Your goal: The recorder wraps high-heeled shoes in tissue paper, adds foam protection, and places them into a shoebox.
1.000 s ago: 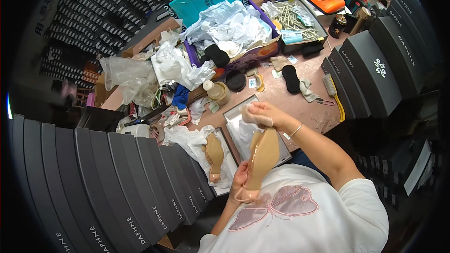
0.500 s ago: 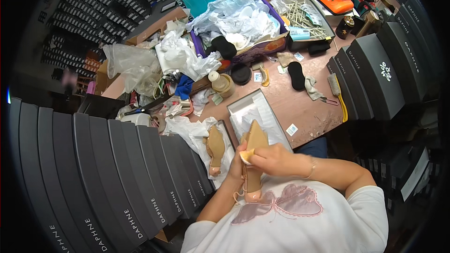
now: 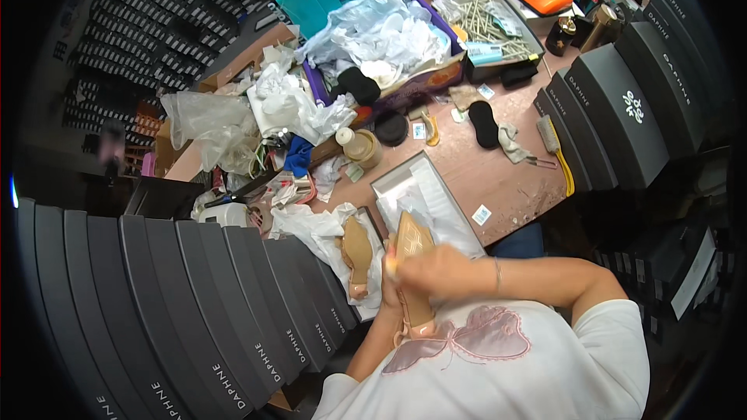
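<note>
Tan shoe (image 3: 412, 243) being gripped by both hands | right hand (image 3: 436, 271) clamping midsole, left hand (image 3: 387, 289) beside it | light, stiff; matching shoe (image 3: 358, 253) lying left

The right hand (image 3: 436, 271) lies across the tan high-heeled shoe (image 3: 412, 280), hiding its middle. Below the shoe, the left hand is almost wholly covered, so its grip cannot be judged. Beside the shoe, the open white shoebox (image 3: 424, 198) has its near corner hidden behind it.
</note>
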Demonstrator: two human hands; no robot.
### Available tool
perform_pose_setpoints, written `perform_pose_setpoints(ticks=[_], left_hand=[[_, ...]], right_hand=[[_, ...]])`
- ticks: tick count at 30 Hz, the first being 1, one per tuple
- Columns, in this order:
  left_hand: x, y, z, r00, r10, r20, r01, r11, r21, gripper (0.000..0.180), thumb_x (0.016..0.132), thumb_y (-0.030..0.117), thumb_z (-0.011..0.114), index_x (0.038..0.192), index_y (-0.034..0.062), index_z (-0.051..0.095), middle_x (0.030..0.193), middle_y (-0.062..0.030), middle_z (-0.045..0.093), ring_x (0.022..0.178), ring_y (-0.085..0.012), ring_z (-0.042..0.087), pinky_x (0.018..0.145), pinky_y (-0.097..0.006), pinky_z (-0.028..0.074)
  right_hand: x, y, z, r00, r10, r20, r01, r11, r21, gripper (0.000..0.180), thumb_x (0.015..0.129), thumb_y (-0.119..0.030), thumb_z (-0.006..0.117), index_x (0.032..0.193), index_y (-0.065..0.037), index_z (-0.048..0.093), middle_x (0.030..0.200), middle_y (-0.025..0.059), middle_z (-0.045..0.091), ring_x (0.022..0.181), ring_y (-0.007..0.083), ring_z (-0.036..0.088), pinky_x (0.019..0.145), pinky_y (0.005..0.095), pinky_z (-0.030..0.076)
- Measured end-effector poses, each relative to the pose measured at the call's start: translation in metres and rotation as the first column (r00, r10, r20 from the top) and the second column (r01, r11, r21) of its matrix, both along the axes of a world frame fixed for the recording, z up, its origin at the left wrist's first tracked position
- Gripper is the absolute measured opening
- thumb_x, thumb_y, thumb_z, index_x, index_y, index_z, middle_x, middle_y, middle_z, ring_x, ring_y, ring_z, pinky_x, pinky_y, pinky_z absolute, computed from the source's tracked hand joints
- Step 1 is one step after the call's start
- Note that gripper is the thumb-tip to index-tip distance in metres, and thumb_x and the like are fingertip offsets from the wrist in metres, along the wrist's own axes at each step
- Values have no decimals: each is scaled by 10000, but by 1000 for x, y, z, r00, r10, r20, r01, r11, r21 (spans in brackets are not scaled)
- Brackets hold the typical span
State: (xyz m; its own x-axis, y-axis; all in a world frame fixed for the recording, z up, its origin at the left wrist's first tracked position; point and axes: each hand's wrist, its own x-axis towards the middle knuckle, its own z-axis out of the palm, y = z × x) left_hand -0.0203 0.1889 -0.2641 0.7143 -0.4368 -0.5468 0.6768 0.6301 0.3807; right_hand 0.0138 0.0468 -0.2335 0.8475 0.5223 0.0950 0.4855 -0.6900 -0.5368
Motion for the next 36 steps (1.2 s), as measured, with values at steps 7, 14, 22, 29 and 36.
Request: perform_pose_setpoints(ticks=[7, 14, 22, 29, 36], left_hand=[[12, -9, 13, 993, 42, -108, -32, 996, 87, 681, 922, 564, 299, 1315, 24, 431, 1187, -163, 566, 1043, -265, 592, 869, -388, 505], [20, -11, -13, 993, -114, -10, 113, 991, -71, 671, 922, 568, 307, 1316, 40, 434, 1193, -146, 554, 1009, -248, 594, 803, -369, 525], [49, 18, 7, 964, 236, 122, -263, 914, 309, 619, 910, 578, 374, 1210, 55, 511, 1001, -125, 628, 806, -241, 648, 620, -356, 557], [52, 24, -11, 932, 363, 10, -341, 863, 373, 483, 923, 527, 416, 1094, 96, 550, 903, -75, 641, 718, -215, 648, 571, -345, 545], [46, 5, -44, 959, 262, 109, -283, 913, 295, 498, 966, 373, 469, 1321, 39, 366, 1184, -77, 516, 1020, -172, 555, 822, -314, 496]], right_hand=[[-6, -22, -3, 997, 63, -37, -62, 998, 32, 164, 829, -266, 579, 802, -111, 532, 698, 62, 586, 620, 256, 630, 473, 368, 489], [29, -44, -22, 977, -179, 117, 149, 963, 227, 157, 832, -244, 578, 857, -97, 525, 730, 74, 582, 589, 283, 607, 472, 389, 483], [81, -114, -77, 853, -500, 152, 504, 863, 11, 317, 853, -302, 609, 1050, -61, 544, 946, 168, 607, 824, 358, 626, 657, 434, 507], [16, -17, -124, 855, -263, -446, 329, 941, 75, 460, 799, -188, 649, 1179, 15, 489, 947, 240, 619, 868, 399, 610, 765, 445, 491], [52, -81, -71, 754, -331, -568, 647, 526, 552, 220, 868, -96, 570, 1057, 7, 617, 883, 64, 665, 771, 138, 605, 713, 296, 486]])
